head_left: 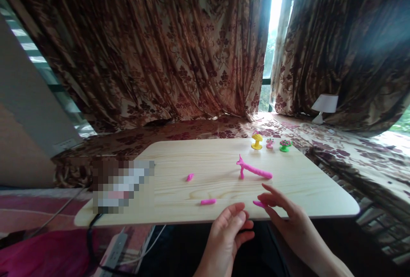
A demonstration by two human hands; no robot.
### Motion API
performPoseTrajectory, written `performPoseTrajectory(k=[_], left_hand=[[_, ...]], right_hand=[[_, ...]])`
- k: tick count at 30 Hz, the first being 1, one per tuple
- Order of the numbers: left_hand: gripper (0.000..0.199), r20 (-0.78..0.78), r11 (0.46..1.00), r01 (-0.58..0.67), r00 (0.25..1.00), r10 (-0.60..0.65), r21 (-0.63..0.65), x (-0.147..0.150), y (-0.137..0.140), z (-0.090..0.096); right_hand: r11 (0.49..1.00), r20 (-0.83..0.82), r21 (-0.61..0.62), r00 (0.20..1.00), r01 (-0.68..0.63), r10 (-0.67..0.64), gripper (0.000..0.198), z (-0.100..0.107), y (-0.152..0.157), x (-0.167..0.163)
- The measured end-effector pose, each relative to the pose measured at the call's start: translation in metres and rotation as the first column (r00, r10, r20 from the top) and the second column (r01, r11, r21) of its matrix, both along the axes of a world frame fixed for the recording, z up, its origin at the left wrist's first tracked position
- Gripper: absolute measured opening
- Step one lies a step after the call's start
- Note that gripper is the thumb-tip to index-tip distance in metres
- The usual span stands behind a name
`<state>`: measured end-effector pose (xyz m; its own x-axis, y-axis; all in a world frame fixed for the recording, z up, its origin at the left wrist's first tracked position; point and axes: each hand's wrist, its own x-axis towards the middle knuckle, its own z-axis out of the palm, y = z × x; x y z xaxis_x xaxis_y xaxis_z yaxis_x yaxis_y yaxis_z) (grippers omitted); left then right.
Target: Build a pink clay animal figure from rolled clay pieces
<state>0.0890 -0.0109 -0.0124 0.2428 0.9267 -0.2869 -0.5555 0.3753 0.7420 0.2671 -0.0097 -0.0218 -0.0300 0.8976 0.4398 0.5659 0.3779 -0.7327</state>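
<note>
My right hand (pixel 285 208) pinches a small pointed pink modelling-clay piece (pixel 258 203) between thumb and fingers, just above the table's near edge. Beside it, my left hand (pixel 229 230) is loosely curled with its fingertips apart, and nothing shows in it. Beyond the hands stands a pink clay figure (pixel 256 170) with a long thick body, a leg at its left end and pointed tips on top. A short pink clay roll (pixel 208 201) lies left of my left hand. Farther back and left is a smaller pink clay lump (pixel 190 177).
Toward the far right of the wooden table (pixel 173 157) stand a yellow mushroom-like figure (pixel 256 142), a small pink one (pixel 270 143) and a green one with pink dots (pixel 285 145). A blurred-out object (pixel 123 187) lies at left. Below is a power strip (pixel 113 251).
</note>
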Motion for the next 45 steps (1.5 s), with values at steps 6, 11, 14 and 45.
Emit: performPoseTrajectory(k=[6, 11, 14, 45], left_hand=[[0.03, -0.211, 0.972, 0.048, 0.977, 0.002, 0.231, 0.005, 0.001, 0.008], [0.029, -0.169, 0.969, 0.014, 0.985, 0.029, 0.247, -0.001, -0.002, 0.013], [0.028, -0.165, 0.961, 0.028, 0.986, 0.018, 0.275, -0.002, -0.003, 0.014], [0.031, -0.081, 0.971, -0.08, 0.992, 0.1, 0.225, -0.014, 0.005, 0.011]], right_hand=[[0.987, 0.047, 0.096, 0.991, -0.126, 0.122, 0.044, 0.024, -0.017, -0.019], [0.981, 0.055, 0.075, 0.983, -0.178, 0.174, 0.026, 0.03, -0.019, -0.025], [0.968, 0.008, 0.041, 0.969, -0.248, 0.248, 0.022, 0.035, -0.02, -0.027], [0.992, 0.322, -0.12, 0.943, -0.042, 0.078, 0.023, 0.027, 0.117, 0.047]])
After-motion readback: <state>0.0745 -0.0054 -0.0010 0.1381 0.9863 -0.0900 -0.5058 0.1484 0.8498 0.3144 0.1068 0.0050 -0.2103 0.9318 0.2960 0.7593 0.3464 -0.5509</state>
